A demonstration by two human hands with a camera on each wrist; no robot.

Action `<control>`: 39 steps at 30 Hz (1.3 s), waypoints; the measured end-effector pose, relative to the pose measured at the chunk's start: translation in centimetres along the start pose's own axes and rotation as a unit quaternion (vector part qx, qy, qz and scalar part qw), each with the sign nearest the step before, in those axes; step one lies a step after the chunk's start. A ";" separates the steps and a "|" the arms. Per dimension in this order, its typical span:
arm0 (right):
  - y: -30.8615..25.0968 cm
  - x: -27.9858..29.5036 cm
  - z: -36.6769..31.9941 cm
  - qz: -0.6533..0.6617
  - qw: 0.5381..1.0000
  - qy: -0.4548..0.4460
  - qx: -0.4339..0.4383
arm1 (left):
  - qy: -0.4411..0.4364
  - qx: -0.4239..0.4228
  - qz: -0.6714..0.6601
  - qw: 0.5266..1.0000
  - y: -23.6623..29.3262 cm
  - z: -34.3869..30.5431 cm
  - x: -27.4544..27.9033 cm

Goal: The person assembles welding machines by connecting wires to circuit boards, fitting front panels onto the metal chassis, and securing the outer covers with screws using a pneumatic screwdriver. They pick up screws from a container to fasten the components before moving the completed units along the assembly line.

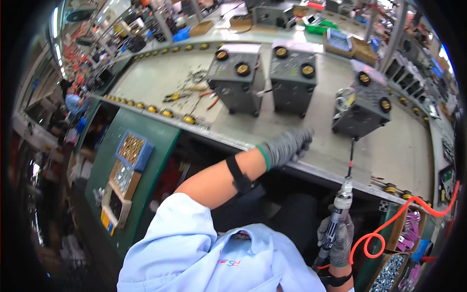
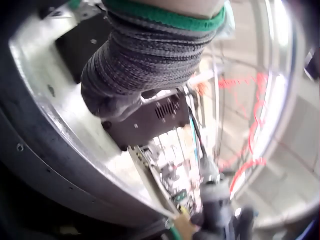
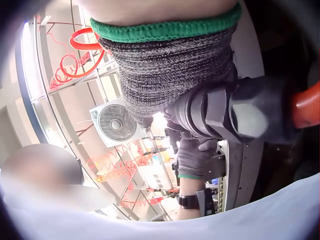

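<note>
My gloved right hand grips a pneumatic-looking screwdriver with a red hose. The driver's long bit reaches the lower front edge of the rightmost dark grey metal box; whether it touches is too small to tell. My gloved left hand hovers at the bench's front edge, left of that box, fingers extended and holding nothing visible. In the left wrist view, the left hand overlaps a vented dark box. The right wrist view shows the right hand around the tool body.
Two more grey boxes with brass-coloured round parts stand on the bench. Pliers and loose bits lie to the left. Parts bins stand far left, others at right. A red hose loops beside the right hand.
</note>
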State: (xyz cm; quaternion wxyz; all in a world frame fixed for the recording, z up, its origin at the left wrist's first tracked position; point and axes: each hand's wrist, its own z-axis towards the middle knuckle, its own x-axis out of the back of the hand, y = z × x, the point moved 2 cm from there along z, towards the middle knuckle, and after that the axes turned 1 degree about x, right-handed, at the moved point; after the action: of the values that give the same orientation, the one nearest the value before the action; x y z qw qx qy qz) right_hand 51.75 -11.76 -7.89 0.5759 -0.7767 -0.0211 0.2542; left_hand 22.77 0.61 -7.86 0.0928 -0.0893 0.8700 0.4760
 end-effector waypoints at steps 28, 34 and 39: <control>-0.4 -2.1 3.0 -0.049 0.987 -0.114 -0.102 | -0.123 -0.092 -0.300 0.942 -2.5 2.7 8.9; -0.8 -2.4 2.6 -0.069 0.985 -0.116 -0.105 | -0.009 -0.057 -0.252 0.966 -2.4 1.8 5.9; -1.0 -2.3 2.5 -0.075 0.984 -0.104 -0.124 | 0.018 -0.036 -0.224 0.974 -1.9 1.9 4.5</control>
State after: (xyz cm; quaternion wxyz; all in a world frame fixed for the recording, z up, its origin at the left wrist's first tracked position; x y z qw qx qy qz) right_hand 48.97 -9.99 -6.68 0.4871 -0.8077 -0.1708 0.2848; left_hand 19.04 0.90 -11.53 0.1779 -0.2938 0.8117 0.4724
